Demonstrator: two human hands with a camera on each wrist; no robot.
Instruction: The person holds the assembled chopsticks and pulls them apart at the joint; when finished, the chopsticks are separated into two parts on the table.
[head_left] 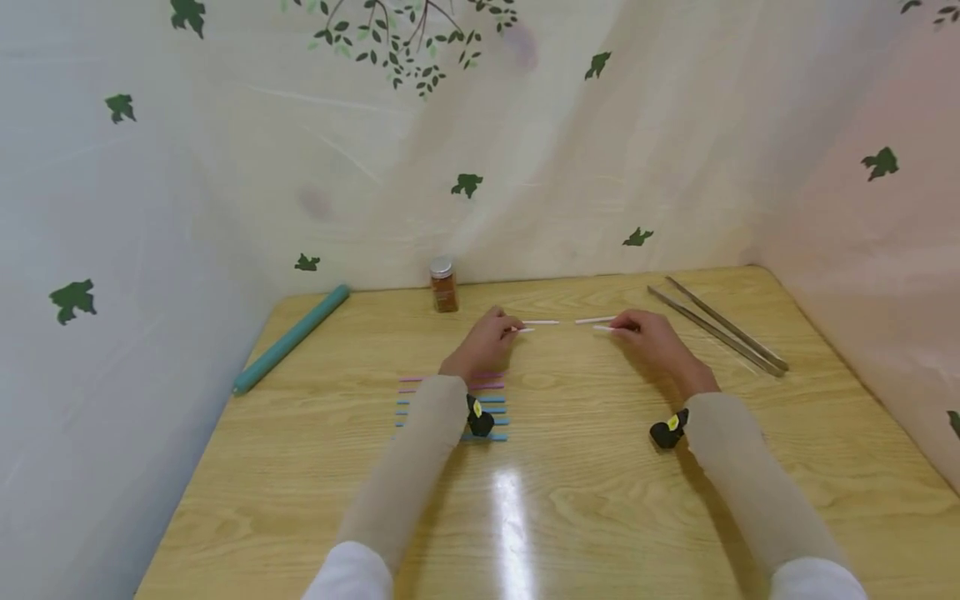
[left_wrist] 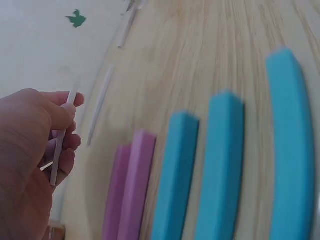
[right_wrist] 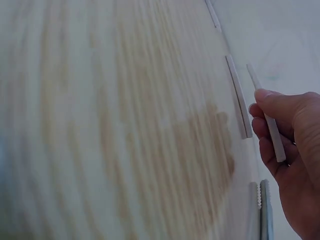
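My left hand (head_left: pixel 487 340), at the back of the table, pinches a thin white stick (left_wrist: pixel 56 165) between thumb and fingers. Across from it, my right hand (head_left: pixel 651 337) pinches a similar white stick (right_wrist: pixel 275 137). Just behind the held sticks, one white stick (head_left: pixel 542 322) lies on the table by the left hand and another white stick (head_left: pixel 592 320) by the right, roughly end to end with a gap between. Below my left hand, partly hidden by the forearm, pink sticks (left_wrist: pixel 135 185) and several blue sticks (left_wrist: pixel 175 175) lie side by side in a row.
A small jar (head_left: pixel 444 292) with a silver lid stands at the back edge. On the left lies a teal rod (head_left: pixel 292 342); on the right, long metal tweezers (head_left: pixel 716 331). A leaf-patterned cloth (head_left: pixel 525 192) hangs behind and beside the wooden table (head_left: pixel 585 500).
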